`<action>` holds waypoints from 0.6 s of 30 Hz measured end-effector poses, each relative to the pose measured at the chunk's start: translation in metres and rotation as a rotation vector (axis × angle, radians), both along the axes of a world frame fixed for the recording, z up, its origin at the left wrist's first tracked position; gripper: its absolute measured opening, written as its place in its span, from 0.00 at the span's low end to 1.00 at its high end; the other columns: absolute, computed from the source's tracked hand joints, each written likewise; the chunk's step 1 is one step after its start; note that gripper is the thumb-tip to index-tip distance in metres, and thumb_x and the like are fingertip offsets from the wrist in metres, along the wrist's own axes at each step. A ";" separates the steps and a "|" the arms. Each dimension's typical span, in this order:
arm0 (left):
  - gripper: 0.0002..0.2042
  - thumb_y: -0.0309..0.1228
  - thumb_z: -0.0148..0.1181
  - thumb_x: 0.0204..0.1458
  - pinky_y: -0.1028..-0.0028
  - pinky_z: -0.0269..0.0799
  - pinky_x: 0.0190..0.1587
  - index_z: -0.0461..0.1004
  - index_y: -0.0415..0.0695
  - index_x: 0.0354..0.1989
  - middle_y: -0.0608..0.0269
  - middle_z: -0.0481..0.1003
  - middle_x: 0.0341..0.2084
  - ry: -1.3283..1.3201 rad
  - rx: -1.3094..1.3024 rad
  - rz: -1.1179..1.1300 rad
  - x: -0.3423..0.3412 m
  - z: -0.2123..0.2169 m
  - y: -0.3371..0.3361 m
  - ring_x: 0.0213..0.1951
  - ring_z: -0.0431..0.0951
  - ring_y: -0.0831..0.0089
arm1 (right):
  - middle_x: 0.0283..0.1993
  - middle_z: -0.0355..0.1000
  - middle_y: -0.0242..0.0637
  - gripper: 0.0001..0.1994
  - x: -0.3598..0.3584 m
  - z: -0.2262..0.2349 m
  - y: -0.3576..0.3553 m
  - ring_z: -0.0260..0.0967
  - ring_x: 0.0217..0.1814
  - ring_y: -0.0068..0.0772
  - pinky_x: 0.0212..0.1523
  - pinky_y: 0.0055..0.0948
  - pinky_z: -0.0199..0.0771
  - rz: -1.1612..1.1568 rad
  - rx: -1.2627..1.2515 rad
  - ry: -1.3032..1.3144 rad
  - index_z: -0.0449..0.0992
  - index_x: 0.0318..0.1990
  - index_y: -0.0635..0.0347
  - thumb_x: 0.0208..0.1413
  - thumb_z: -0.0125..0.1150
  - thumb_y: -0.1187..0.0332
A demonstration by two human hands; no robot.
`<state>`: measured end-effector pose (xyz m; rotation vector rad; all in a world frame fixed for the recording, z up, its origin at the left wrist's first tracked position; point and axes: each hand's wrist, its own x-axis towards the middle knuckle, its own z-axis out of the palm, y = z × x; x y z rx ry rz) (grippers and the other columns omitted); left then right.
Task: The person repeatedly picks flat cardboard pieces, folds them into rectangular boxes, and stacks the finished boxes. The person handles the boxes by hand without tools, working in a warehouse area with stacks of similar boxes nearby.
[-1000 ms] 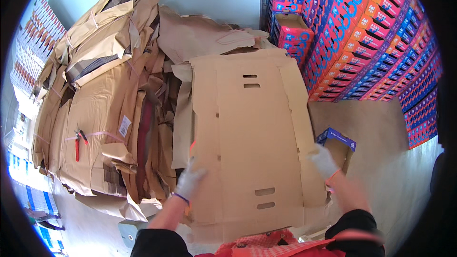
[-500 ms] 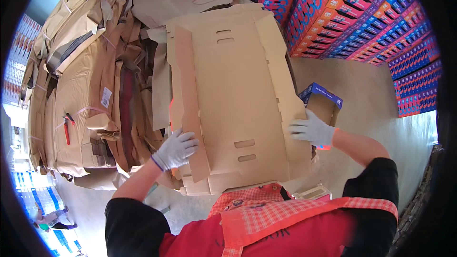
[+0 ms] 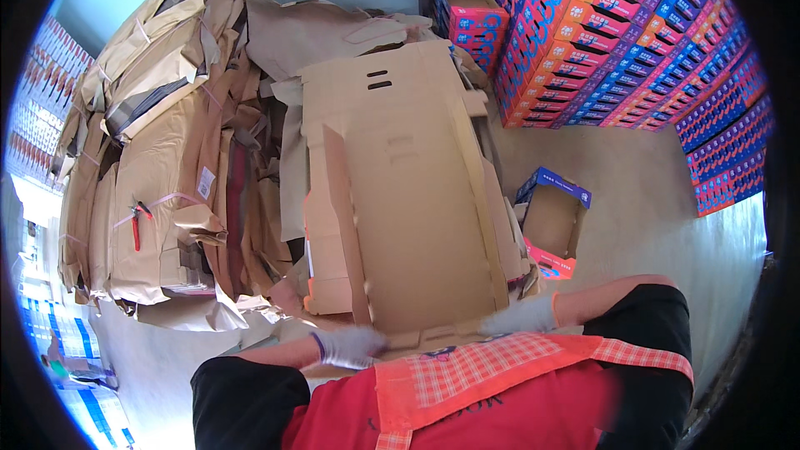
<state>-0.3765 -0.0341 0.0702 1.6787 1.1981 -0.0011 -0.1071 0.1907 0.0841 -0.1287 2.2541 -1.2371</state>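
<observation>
A large brown cardboard box blank (image 3: 421,225) lies before me, its left side flap (image 3: 343,225) standing up and its right side flap (image 3: 486,237) raised as well. Paired slots show at the far end. At the near end, a flap (image 3: 437,335) sits close to my apron. My left hand (image 3: 352,345), in a whitish glove, is at the near left corner of the blank. By the near right corner is my gloved right hand (image 3: 521,317). Motion blurs both hands, so their fingers are unclear.
Paper-wrapped cardboard bundles (image 3: 158,192) stand at left, with red-handled pliers (image 3: 137,225) on one. A blue-and-pink open box (image 3: 554,217) sits on the floor at right. Stacked colourful boxes (image 3: 583,42) fill the far right. Crumpled brown paper (image 3: 333,33) lies beyond the blank.
Both hands have drawn back toward my body, from the blank's side edges to its near end. The near end's slotted panel no longer lies flat in view, and the right side flap stands higher.
</observation>
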 end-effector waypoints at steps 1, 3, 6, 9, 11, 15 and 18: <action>0.23 0.49 0.54 0.54 0.58 0.73 0.47 0.78 0.37 0.37 0.49 0.79 0.36 -0.097 0.032 0.089 0.003 0.002 -0.006 0.44 0.78 0.49 | 0.52 0.74 0.49 0.22 0.001 -0.002 -0.003 0.73 0.53 0.50 0.52 0.44 0.72 -0.025 -0.271 0.070 0.75 0.56 0.52 0.55 0.58 0.58; 0.23 0.49 0.54 0.54 0.60 0.72 0.50 0.77 0.39 0.45 0.50 0.78 0.41 -0.154 -0.084 0.148 -0.003 0.005 -0.011 0.48 0.76 0.49 | 0.57 0.70 0.51 0.23 0.000 -0.008 0.005 0.72 0.54 0.50 0.51 0.43 0.72 0.144 -0.024 -0.228 0.73 0.57 0.57 0.55 0.59 0.57; 0.27 0.47 0.62 0.49 0.51 0.64 0.56 0.71 0.48 0.56 0.54 0.74 0.51 0.432 -0.142 0.188 -0.029 -0.004 -0.004 0.54 0.73 0.51 | 0.62 0.65 0.51 0.30 -0.011 -0.021 0.051 0.69 0.58 0.50 0.52 0.40 0.72 0.023 0.218 -0.099 0.70 0.60 0.59 0.49 0.65 0.59; 0.37 0.42 0.67 0.44 0.41 0.38 0.69 0.64 0.46 0.65 0.48 0.62 0.64 0.807 0.643 0.862 -0.039 -0.035 0.009 0.67 0.56 0.48 | 0.68 0.60 0.51 0.37 -0.024 -0.051 0.078 0.59 0.68 0.51 0.63 0.38 0.64 -0.483 0.616 0.577 0.66 0.64 0.58 0.43 0.69 0.60; 0.38 0.40 0.64 0.51 0.52 0.45 0.70 0.56 0.44 0.70 0.49 0.60 0.66 0.324 0.621 1.282 -0.033 -0.060 0.014 0.68 0.58 0.58 | 0.70 0.56 0.49 0.40 -0.035 -0.083 0.068 0.53 0.72 0.50 0.68 0.39 0.58 -0.799 0.452 0.619 0.61 0.67 0.59 0.44 0.69 0.61; 0.42 0.37 0.63 0.52 0.65 0.60 0.66 0.48 0.45 0.73 0.57 0.57 0.68 -1.195 0.032 1.924 -0.020 -0.092 0.018 0.66 0.61 0.67 | 0.71 0.55 0.48 0.38 -0.052 -0.128 0.052 0.53 0.73 0.43 0.70 0.38 0.55 -1.557 -0.912 0.279 0.53 0.71 0.62 0.50 0.59 0.72; 0.42 0.37 0.66 0.49 0.64 0.77 0.51 0.50 0.47 0.73 0.64 0.74 0.44 -1.362 0.271 1.907 -0.015 -0.097 0.026 0.42 0.78 0.69 | 0.65 0.63 0.46 0.37 -0.058 -0.095 0.080 0.63 0.65 0.40 0.64 0.33 0.64 -1.514 -1.078 0.213 0.55 0.71 0.62 0.48 0.53 0.76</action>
